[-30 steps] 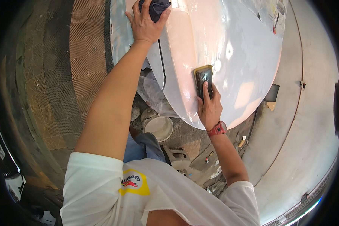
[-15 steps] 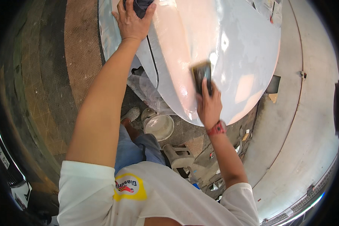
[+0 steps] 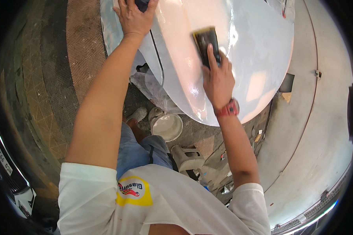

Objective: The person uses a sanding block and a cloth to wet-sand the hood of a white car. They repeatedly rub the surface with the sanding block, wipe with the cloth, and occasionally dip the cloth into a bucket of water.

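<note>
Below me lies a wet, glossy car body panel (image 3: 251, 51), pale grey with beige patches. My right hand (image 3: 219, 84), with a red watch at the wrist, is closed on a dark sanding block (image 3: 208, 43) that has a yellowish edge. The block rests on the beige area of the panel, one finger stretched along its top. Toward the far left of the panel, my left hand (image 3: 134, 19) grips a dark, bunched cloth or sponge (image 3: 143, 4), partly cut off by the picture's upper edge. A thin dark gap (image 3: 157, 53) runs through the panel near that hand.
Crumpled clear plastic sheeting (image 3: 153, 92) hangs under the panel's near edge. A bucket (image 3: 167, 137) of cloudy liquid and a plastic stool (image 3: 187, 158) stand by my legs. A car front (image 3: 11, 168) is at the far left, and a long pale surface (image 3: 302, 129) curves along the right.
My right hand has slid the sanding block away from me along the panel. My left hand, still on the dark cloth or sponge, has shifted slightly up in view.
</note>
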A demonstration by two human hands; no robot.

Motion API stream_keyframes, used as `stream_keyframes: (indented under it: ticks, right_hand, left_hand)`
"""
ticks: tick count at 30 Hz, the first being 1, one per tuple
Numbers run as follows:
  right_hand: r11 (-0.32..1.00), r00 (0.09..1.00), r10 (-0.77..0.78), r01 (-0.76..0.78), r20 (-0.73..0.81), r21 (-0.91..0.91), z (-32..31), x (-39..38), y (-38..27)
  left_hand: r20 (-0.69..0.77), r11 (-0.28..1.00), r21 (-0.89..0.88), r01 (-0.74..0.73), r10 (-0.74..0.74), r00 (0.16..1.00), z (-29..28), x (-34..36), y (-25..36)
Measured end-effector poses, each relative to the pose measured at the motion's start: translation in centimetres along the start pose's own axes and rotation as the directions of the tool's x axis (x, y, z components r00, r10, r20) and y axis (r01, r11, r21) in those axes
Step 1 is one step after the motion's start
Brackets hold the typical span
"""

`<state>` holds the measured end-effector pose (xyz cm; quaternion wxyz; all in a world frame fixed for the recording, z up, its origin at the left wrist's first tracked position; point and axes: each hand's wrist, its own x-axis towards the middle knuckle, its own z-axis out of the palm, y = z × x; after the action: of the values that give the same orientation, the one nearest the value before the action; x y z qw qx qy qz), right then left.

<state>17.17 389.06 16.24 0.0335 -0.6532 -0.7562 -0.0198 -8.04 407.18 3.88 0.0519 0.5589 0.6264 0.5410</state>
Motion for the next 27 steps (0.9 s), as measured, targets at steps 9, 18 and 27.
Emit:
stream_keyframes:
  ticks: [9, 18, 27]
  right_hand:
    - [1.000, 0.996, -0.026, 0.026, 0.081, -0.002, 2.0, -12.2, 4.1]
    - [0.999, 0.999, 0.040, -0.041, 0.018, 0.015, 0.8, -3.1, 0.2]
    - [1.000, 0.999, -0.029, 0.029, -0.024, 0.004, -0.5, 1.3, -0.3]
  left_hand:
    - [0.002, 1.000, 0.008, -0.002, 0.002, 1.000, 0.1, 0.1, -0.2]
    - [-0.007, 0.999, 0.037, 0.017, -0.017, 1.000, -0.2, 0.3, -0.4]
    - [0.003, 1.000, 0.000, -0.002, 0.002, 1.000, -0.2, 0.0, 0.3]
